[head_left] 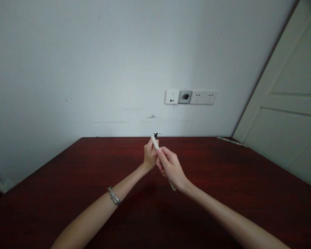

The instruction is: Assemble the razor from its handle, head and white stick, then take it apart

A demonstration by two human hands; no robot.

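Note:
Both my hands are close together above the middle of the dark red table [114, 152]. My left hand [150, 154] is closed around what looks like a razor [156, 135]. Its black neck and thin silver crosspiece show above the fingers, while the handle is hidden in the hand. My right hand [172, 168] grips a slim white stick [154, 142], perhaps a brush, held at a slant with the thumb along it. The upper end of the stick lies beside the razor's neck; whether they touch I cannot tell. Its lower end, with a small hole, sticks out below my right palm.
A white wall [119, 69] rises behind the table, with a row of sockets [202, 98] and a grey-framed outlet [185, 97]. A panelled white door [287, 114] stands on the right. A narrow printed strip [232, 141] lies at the back right edge. My left wrist wears a bracelet [114, 196].

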